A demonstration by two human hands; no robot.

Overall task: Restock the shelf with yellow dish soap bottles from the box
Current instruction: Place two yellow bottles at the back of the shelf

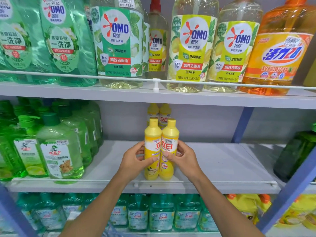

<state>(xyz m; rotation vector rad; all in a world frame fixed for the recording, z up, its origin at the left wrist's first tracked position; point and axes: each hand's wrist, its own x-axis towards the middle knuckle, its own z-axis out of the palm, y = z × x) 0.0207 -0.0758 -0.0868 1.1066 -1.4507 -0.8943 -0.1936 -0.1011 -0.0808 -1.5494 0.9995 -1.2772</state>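
Two yellow dish soap bottles stand upright side by side at the front of the middle shelf (222, 161). My left hand (136, 159) grips the left bottle (152, 134), thumb across its front. My right hand (183, 156) grips the right bottle (170, 134) the same way. Two more yellow bottles (159, 113) stand right behind them, further back on the shelf. The box is out of view.
Green bottles (56, 151) fill the shelf's left part; a dark green bottle (297, 153) stands at the far right. Bare shelf lies between. A white rail (205, 183) runs along the front edge. Large bottles line the shelf above, teal bottles (160, 214) the one below.
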